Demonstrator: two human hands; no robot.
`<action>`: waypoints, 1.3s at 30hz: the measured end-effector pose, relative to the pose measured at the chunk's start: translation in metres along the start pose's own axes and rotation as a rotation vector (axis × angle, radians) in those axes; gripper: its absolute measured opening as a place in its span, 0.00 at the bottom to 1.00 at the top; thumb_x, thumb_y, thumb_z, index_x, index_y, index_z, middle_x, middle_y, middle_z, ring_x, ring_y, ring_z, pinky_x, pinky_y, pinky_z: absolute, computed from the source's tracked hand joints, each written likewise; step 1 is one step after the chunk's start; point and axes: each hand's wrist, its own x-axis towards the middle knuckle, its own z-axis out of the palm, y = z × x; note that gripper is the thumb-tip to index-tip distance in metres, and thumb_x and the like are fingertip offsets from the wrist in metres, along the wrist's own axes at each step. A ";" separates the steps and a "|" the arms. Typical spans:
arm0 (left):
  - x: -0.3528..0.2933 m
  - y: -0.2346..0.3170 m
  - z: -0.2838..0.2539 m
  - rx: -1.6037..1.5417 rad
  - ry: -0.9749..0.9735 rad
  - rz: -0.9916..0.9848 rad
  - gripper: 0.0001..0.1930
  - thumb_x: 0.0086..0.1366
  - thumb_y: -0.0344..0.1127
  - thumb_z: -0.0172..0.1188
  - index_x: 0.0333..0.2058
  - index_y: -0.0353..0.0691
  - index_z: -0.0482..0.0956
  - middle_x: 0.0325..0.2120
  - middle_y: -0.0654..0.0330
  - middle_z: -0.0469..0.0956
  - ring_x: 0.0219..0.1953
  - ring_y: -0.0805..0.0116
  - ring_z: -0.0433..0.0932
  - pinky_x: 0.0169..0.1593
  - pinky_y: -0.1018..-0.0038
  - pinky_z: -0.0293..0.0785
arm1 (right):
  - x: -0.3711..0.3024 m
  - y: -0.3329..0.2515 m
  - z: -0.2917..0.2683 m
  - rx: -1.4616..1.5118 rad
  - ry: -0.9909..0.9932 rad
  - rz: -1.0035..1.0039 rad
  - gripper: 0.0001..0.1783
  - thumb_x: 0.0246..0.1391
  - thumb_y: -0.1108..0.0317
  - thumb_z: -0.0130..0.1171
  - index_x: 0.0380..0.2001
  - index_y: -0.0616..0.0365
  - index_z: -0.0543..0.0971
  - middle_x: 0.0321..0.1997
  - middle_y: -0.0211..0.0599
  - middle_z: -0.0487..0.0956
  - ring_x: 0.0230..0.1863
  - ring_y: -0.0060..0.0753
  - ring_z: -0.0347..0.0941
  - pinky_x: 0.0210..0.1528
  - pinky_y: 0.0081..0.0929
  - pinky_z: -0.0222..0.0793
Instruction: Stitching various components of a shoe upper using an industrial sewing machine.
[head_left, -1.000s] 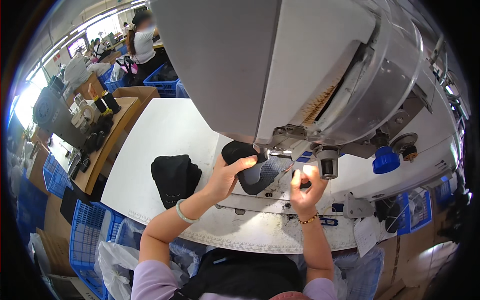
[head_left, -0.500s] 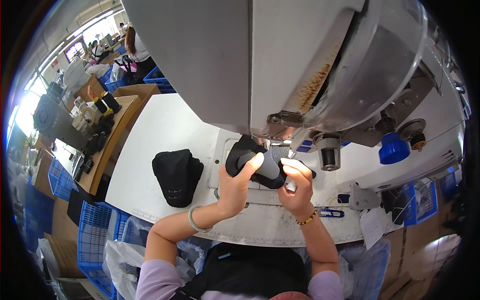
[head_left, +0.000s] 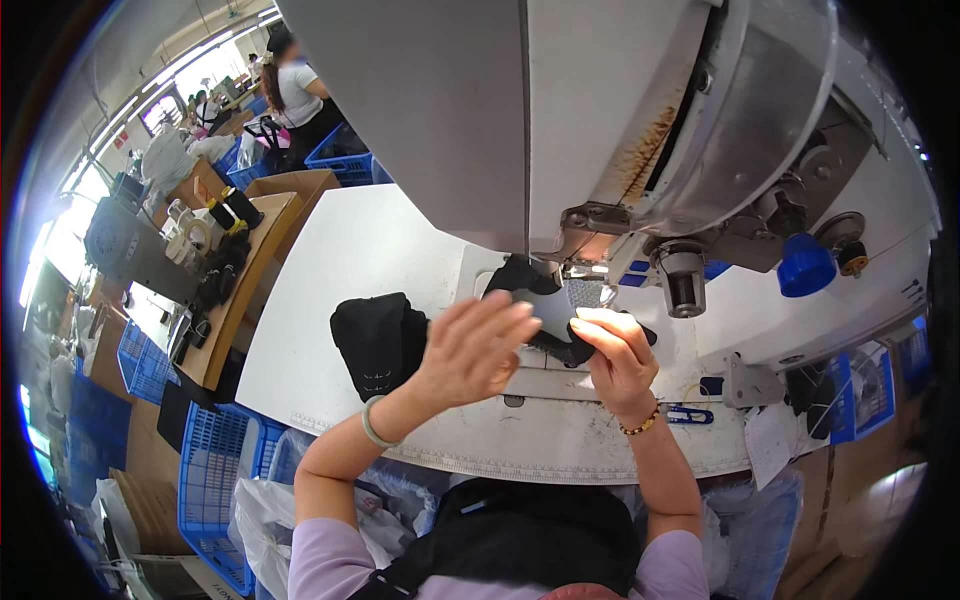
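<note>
Beneath the sewing machine head lies a black fabric piece with a smooth grey panel in its middle. My right hand pinches the near right edge of this piece between thumb and fingers. My left hand is raised at the piece's left side, fingers stretched out and slightly blurred, with nothing in it; it covers part of the fabric. To its left, a stack of black fabric pieces with small pale stitch marks rests on the white table.
Small blue-handled snips lie right of my right hand. A blue knob juts from the machine at right. Blue crates stand lower left, beside a wooden side table with thread spools. Another person stands in the far background.
My left hand has let go of the fabric piece and lifted, its fingers straightening. My right hand keeps its pinch. The whole view has shifted slightly.
</note>
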 end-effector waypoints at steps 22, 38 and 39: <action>0.045 -0.009 0.003 -0.209 -0.071 0.157 0.13 0.45 0.26 0.57 0.33 0.31 0.78 0.31 0.56 0.78 0.35 0.63 0.79 0.40 0.72 0.78 | 0.016 0.006 -0.022 -0.144 -0.131 -0.124 0.12 0.41 0.75 0.65 0.32 0.51 0.80 0.41 0.27 0.80 0.42 0.28 0.74 0.42 0.27 0.64; 0.027 -0.029 0.026 -0.418 -0.034 0.000 0.15 0.46 0.20 0.58 0.36 0.35 0.76 0.36 0.59 0.77 0.40 0.61 0.78 0.44 0.70 0.76 | 0.015 -0.017 -0.007 -0.389 -0.144 -0.104 0.14 0.40 0.76 0.64 0.35 0.56 0.80 0.38 0.28 0.78 0.40 0.28 0.73 0.44 0.25 0.63; 0.023 -0.031 0.031 -0.444 -0.005 -0.026 0.15 0.45 0.19 0.58 0.36 0.35 0.76 0.36 0.58 0.77 0.39 0.60 0.78 0.42 0.70 0.76 | 0.017 -0.016 -0.005 -0.378 -0.140 -0.102 0.14 0.41 0.76 0.64 0.36 0.56 0.80 0.38 0.28 0.78 0.41 0.28 0.73 0.45 0.25 0.62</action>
